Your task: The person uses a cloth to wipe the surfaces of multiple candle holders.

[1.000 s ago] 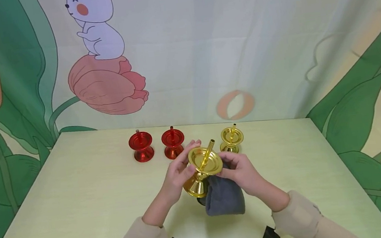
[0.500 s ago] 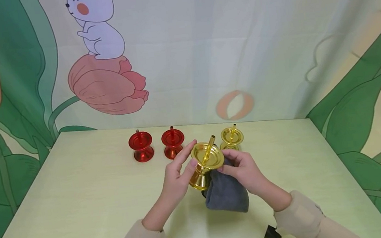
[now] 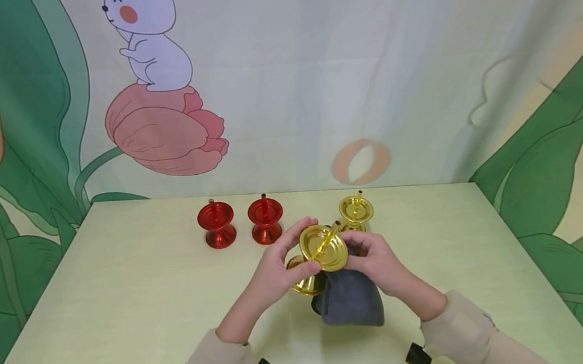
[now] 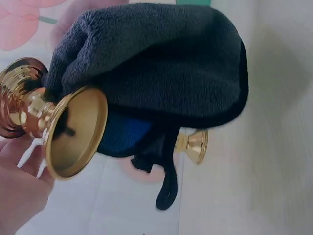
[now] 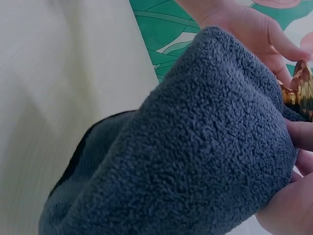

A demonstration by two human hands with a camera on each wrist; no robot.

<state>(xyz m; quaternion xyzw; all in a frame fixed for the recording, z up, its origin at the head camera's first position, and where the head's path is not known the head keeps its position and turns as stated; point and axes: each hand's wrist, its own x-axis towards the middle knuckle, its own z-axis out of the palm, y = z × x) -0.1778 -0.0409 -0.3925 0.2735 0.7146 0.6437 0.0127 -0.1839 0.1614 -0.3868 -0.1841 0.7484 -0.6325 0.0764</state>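
While left fingers grip it, the glossy gold candlestick leans; right fingers pinch grey cloth.

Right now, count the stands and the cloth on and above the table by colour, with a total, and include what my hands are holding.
Red stands: 2
Gold stands: 2
Grey cloth: 1
Total: 5
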